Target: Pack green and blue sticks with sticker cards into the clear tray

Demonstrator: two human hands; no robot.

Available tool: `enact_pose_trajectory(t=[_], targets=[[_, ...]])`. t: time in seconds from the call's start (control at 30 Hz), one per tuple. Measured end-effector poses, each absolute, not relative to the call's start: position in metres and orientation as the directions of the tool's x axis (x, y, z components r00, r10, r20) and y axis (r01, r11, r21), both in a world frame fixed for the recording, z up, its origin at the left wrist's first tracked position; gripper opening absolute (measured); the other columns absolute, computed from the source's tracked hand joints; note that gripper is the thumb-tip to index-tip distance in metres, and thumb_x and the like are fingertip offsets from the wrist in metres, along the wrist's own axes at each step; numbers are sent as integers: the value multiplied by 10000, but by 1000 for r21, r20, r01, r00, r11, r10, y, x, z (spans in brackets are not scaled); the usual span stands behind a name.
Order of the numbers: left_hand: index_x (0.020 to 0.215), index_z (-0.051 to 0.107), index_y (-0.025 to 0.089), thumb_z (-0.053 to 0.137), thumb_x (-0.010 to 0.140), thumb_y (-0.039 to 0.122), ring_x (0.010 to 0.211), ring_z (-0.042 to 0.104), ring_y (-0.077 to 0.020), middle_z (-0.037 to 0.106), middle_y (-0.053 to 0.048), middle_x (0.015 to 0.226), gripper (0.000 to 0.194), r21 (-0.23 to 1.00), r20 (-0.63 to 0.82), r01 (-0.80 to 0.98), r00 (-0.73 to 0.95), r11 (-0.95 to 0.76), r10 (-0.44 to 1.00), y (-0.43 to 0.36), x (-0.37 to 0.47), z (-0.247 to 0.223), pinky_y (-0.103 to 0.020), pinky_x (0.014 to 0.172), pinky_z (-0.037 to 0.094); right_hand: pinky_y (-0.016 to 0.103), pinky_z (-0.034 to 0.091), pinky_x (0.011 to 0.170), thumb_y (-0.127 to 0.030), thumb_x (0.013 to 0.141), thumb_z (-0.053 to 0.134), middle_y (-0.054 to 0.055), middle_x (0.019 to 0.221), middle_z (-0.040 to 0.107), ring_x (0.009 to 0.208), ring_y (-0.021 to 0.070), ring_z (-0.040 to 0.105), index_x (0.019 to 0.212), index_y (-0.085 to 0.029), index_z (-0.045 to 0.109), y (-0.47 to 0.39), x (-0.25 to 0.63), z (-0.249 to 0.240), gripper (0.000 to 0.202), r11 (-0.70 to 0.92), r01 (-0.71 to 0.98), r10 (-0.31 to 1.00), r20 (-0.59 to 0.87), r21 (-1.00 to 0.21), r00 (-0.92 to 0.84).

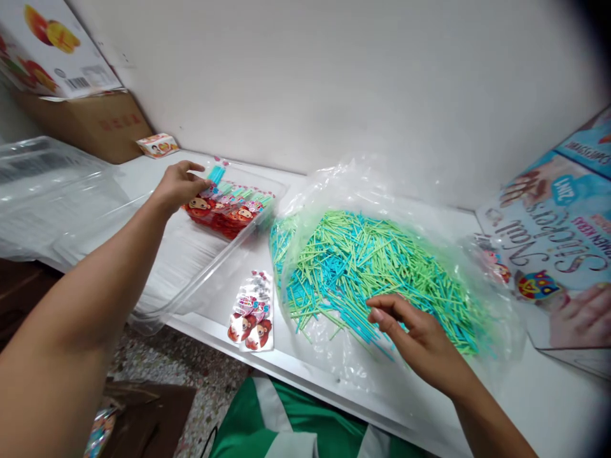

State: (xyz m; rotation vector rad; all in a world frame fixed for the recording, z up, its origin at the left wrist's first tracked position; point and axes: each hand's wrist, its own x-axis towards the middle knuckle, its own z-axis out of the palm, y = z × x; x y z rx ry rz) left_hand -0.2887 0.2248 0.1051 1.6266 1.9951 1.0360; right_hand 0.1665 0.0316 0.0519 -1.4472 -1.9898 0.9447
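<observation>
My left hand (184, 184) reaches over a clear plastic tray (200, 280) and has its thumb and fingers closed on a small printed packet with blue sticks (216, 175) in its top. Below it, several packets with a red cartoon face (229, 219) stand in a row at the tray's far end. My right hand (420, 340) hovers over the near edge of a clear plastic bag (353, 369). Its fingers are loosely curled and apart, with nothing visible between them. Thin green and blue sticks (372, 267) are heaped in the bag.
Flat printed packets (251, 315) lie between tray and bag. More clear trays (48, 191) are at left, before a brown carton (90, 124). A small orange-and-white box (158, 145) stands against the wall. A nail stickers box (563, 235) borders the right side.
</observation>
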Motion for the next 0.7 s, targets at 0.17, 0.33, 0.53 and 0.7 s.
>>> enact_pose_trajectory(t=[0.17, 0.33, 0.53, 0.7], targets=[[1378, 345, 102, 684, 751, 353, 780, 595, -147, 652, -133, 1093, 755, 564, 60, 819, -164, 102, 985, 266, -267, 88, -294, 754, 476, 278, 473, 713, -373, 924, 463, 23, 951, 640, 831, 151, 598, 1056, -246, 563, 32, 166, 55, 209, 187, 631, 944, -40, -753, -327], [1255, 567, 200, 636, 722, 474, 918, 617, -236, 657, -93, 1134, 603, 296, 29, 955, -34, 24, 999, 275, -259, 65, -290, 815, 432, 278, 476, 675, -372, 929, 451, 30, 944, 645, 802, 157, 604, 1052, -245, 563, 32, 170, 51, 211, 171, 640, 944, -61, -749, -324], [1155, 656, 245, 552, 717, 583, 1012, 598, -307, 701, -91, 1047, 563, 38, -10, 997, 69, -68, 998, 265, -244, 60, -315, 814, 419, 276, 484, 713, -344, 934, 436, 23, 958, 657, 844, 161, 616, 1029, -249, 580, 29, 167, 49, 197, 212, 640, 929, -51, -739, -367], [1140, 668, 229, 533, 731, 581, 1015, 596, -305, 679, -101, 1113, 556, 54, 22, 998, 20, -22, 1000, 279, -228, 60, -321, 828, 425, 272, 479, 705, -334, 934, 434, 20, 941, 665, 827, 161, 621, 1046, -251, 593, 25, 166, 51, 212, 236, 651, 928, -31, -722, -371]])
